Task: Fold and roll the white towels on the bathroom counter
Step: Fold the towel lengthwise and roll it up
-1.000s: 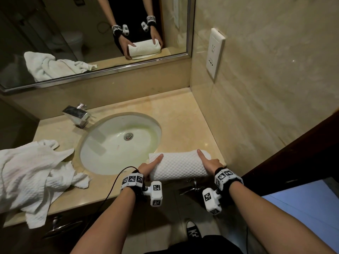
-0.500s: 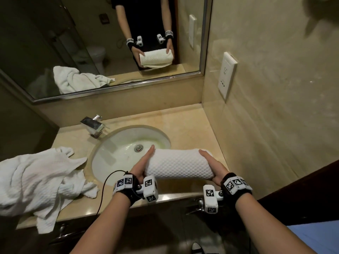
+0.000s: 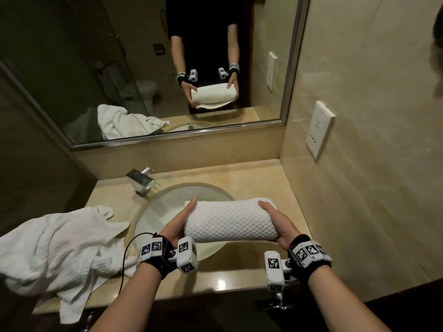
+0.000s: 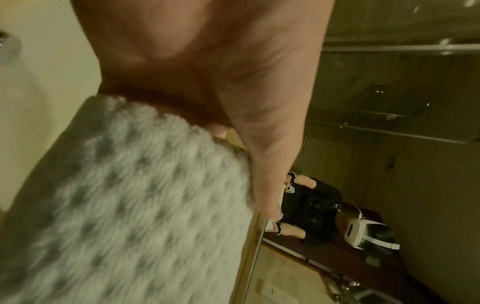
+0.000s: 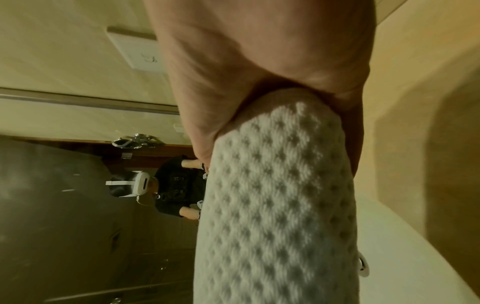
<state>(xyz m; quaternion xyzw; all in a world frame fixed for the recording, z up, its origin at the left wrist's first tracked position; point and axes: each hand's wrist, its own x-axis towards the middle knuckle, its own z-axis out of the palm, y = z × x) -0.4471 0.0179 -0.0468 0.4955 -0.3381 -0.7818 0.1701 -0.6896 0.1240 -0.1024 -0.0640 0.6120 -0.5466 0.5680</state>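
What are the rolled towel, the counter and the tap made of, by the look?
Rolled towel: white woven cloth, probably cotton, matt; raised waffle dimples and fuzzy pile show. Counter: polished beige stone, likely marble or a look-alike; mottled tone, glossy light spot at the front edge. Tap: metal, chrome-like mirror finish; sharp bright reflections on its flat faces.

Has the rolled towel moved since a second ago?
Yes. The rolled towel has risen off the counter's front edge and shifted left, now held between the left hand and right hand over the sink basin's right part.
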